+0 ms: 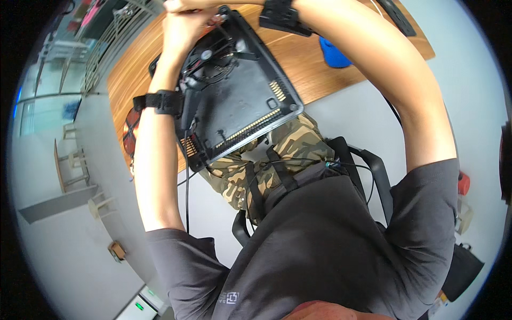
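Observation:
An open black plastic housing [240,101] tilts over the table's front edge, above my lap. Inside it sit a round black fan [216,66], wires and small parts; slotted vents line its near edge. At the housing's far left corner, my left hand [184,24] is closed with bent fingers, beside something orange-red. My right hand [186,4] reaches across from the right and meets the left one at the top of the picture, its fingers bent and partly cut off. What either hand grips is hidden.
Under the housing is a wooden table [298,69]. A blue object [335,53] lies near its front edge, below my right forearm. A copper-coloured coil [130,133] shows left of my left forearm. Black cables [186,197] hang down beside my lap. A black power strip [397,18] lies at the far right.

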A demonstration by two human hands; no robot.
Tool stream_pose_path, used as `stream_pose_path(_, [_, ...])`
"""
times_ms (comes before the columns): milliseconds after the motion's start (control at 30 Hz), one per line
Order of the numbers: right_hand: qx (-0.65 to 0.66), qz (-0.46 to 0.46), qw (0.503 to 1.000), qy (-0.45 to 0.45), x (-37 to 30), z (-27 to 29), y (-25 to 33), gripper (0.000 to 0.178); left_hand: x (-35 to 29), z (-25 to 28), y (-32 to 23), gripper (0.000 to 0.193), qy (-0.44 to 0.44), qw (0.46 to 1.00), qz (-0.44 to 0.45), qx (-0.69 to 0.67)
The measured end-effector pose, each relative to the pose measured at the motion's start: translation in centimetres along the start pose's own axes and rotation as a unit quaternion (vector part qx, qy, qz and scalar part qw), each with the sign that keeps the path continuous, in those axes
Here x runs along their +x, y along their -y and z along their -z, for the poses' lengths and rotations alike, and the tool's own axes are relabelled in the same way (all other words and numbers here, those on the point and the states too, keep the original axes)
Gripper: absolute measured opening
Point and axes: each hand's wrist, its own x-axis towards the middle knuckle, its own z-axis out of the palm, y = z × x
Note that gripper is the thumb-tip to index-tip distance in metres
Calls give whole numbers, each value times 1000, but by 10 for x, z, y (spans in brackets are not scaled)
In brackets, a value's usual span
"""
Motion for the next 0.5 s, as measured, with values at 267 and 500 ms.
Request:
stream_pose_path(267, [27, 2, 993, 111, 2, 27, -2, 45, -3, 15, -15, 13, 117, 979, 42, -160])
stream_pose_path(500, [-36, 21, 997, 71, 13, 10, 13, 44, -9, 11, -6, 17, 27, 996, 18, -80])
